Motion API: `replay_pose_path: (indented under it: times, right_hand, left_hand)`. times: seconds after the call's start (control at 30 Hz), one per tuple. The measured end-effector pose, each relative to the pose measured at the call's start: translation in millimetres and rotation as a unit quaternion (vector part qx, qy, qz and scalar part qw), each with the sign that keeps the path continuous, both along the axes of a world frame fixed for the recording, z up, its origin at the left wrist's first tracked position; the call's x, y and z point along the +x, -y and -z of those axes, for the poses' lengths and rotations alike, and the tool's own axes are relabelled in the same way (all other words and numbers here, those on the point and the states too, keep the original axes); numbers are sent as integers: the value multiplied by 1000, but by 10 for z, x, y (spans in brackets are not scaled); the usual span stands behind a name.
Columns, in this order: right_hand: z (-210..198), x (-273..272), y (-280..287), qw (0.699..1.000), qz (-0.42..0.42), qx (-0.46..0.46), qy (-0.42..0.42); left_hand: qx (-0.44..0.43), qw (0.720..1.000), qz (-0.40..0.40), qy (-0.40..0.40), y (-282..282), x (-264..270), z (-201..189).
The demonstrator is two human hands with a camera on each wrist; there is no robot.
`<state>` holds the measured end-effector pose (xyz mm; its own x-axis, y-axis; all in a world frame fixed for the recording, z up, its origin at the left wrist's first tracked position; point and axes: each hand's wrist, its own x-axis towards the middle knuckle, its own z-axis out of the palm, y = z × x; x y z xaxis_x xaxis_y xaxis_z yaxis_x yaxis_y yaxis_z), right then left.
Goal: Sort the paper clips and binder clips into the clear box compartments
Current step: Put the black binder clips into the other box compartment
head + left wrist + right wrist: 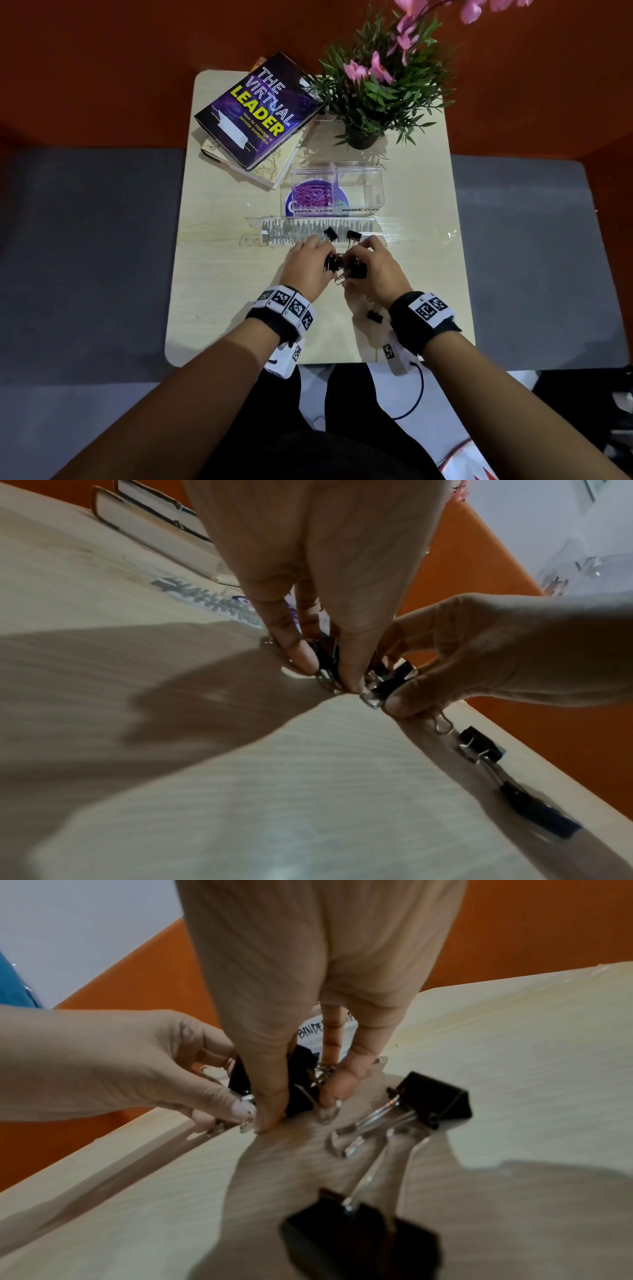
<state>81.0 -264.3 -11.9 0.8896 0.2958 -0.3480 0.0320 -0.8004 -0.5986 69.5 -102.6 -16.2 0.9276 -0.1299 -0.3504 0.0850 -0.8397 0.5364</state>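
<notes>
The clear box (pixel 359 171) stands mid-table, with pink paper clips (pixel 312 196) in its left compartment, labelled PAPER CLIPS. The right compartment, labelled BINDER CLIPS, looks bare. Both hands meet in front of it over a cluster of black binder clips (pixel 346 269). My left hand (pixel 308 263) (pixel 329 669) pinches a binder clip (pixel 327 653) between thumb and fingers. My right hand (pixel 371 269) (pixel 299 1104) pinches another binder clip (pixel 303 1069). Two loose binder clips (pixel 330 233) (pixel 352 235) lie just beyond the hands. Another (pixel 375 316) lies by my right wrist.
A clear ruler (pixel 291 233) lies across the table between the box and my hands. Stacked books (pixel 253 113) sit at the back left and a potted plant (pixel 370 92) at the back right. Two more binder clips (pixel 435 1096) (pixel 359 1240) lie under my right palm.
</notes>
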Motion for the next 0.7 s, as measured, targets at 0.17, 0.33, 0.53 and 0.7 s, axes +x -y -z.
replay_pose_path:
  times: [0.17, 0.33, 0.53, 0.7]
  right_hand:
    - [-35, 20, 35, 999, 25, 46, 8]
    - [-103, 125, 106, 995, 65, 76, 16]
    - [-491, 511, 88, 979, 122, 145, 81]
    - [-677, 1072, -130, 983, 88, 92, 131]
  left_hand:
    - [-15, 1000, -12, 2, -16, 20, -42]
    - [-28, 1000, -6, 6, -106, 73, -110]
    - [-88, 995, -44, 6, -210, 98, -152]
    - [-156, 982, -104, 17, -187, 236, -375]
